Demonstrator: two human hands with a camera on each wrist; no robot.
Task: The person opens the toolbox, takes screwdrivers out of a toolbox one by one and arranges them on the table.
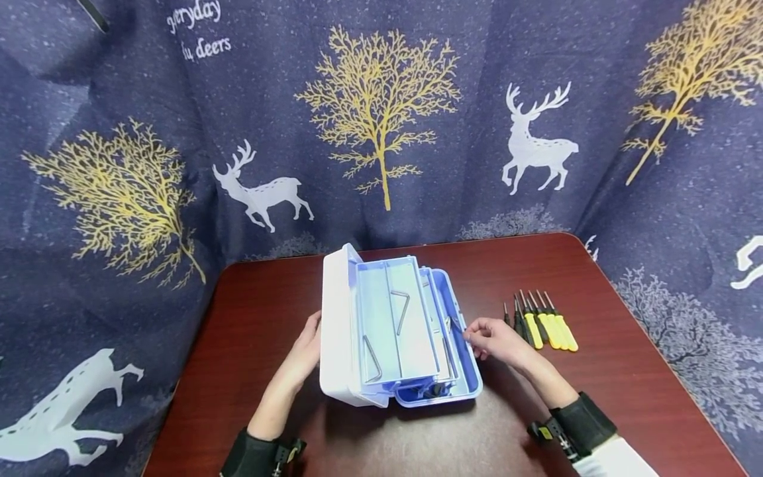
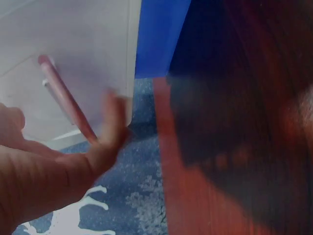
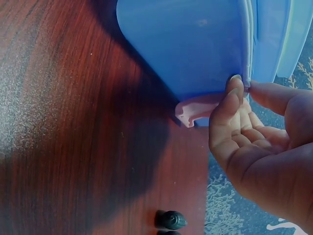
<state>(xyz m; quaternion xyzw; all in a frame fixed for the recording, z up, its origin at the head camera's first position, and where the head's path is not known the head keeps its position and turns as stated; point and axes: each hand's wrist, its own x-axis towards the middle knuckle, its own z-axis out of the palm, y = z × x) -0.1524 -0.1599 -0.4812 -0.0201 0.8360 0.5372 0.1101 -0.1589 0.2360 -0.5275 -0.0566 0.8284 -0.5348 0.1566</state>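
Observation:
An open tool box stands mid-table, its blue base (image 1: 471, 379) on the right and its white lid (image 1: 335, 331) tipped up on the left. Pale fold-out trays (image 1: 411, 331) hold two bent metal hex keys (image 1: 402, 311). My left hand (image 1: 306, 346) lies with straight fingers against the outside of the lid (image 2: 73, 49); the left wrist view is blurred. My right hand (image 1: 485, 334) is at the base's right rim. In the right wrist view, thumb and forefinger (image 3: 243, 85) pinch that blue rim (image 3: 195, 44) just above a white latch (image 3: 195, 110).
Several screwdrivers (image 1: 545, 324), mostly with yellow handles, lie in a row to the right of the box; a dark handle end (image 3: 171, 220) shows by my right wrist. The dark red table (image 1: 250, 311) is backed by a navy curtain (image 1: 381, 132) with deer and trees.

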